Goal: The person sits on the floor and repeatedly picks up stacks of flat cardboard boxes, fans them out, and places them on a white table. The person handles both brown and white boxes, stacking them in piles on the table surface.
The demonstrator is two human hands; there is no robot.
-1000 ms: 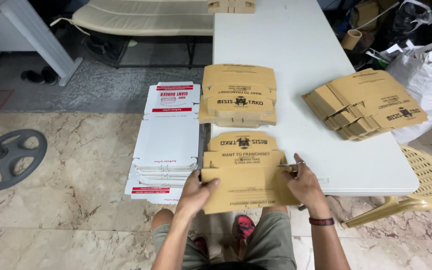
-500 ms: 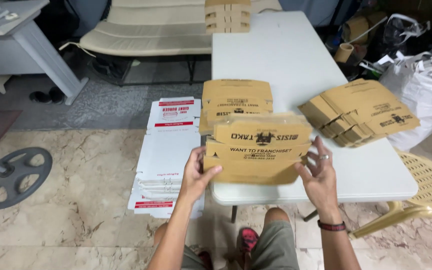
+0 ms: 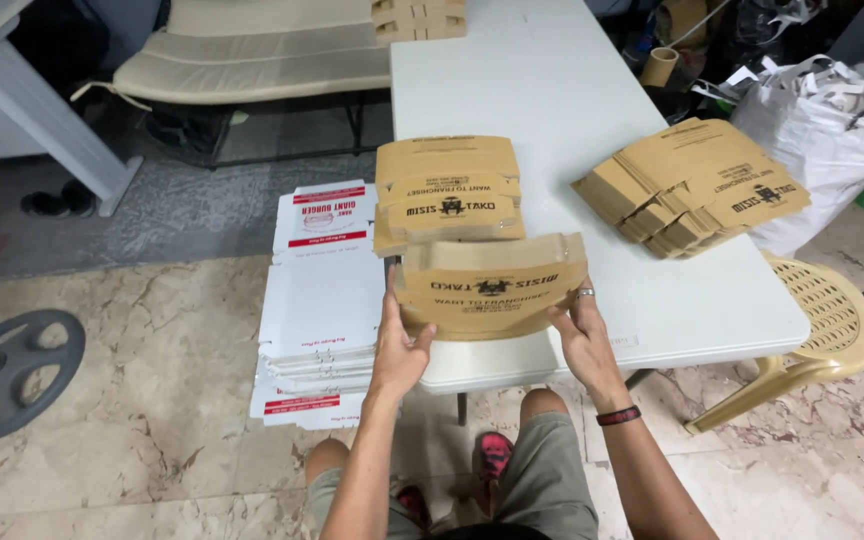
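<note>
While it is held just above the near edge of the white table (image 3: pixel 592 90), a brown cardboard box (image 3: pixel 492 285) with dark printing is gripped from both sides; the left hand (image 3: pixel 399 345) is clamped on its left end, thumb up along the edge, and the right hand (image 3: pixel 582 335) is closed on its lower right corner, a ring being seen on one finger and a dark band on the wrist. The box is partly folded, its top flap bent forward. Just behind it on the table a stack of folded brown boxes (image 3: pixel 447 190) is set, and well to the right a fanned pile of flat brown boxes (image 3: pixel 692 185) is laid near the table's far side edge. On the marble floor to the left of the table, a stack of white box blanks (image 3: pixel 317 300) with red printing is placed. A cream plastic chair (image 3: pixel 832 310) is seen beside the table's right corner, and a grey wheel (image 3: pixel 7 370) is seen at far left.
</note>
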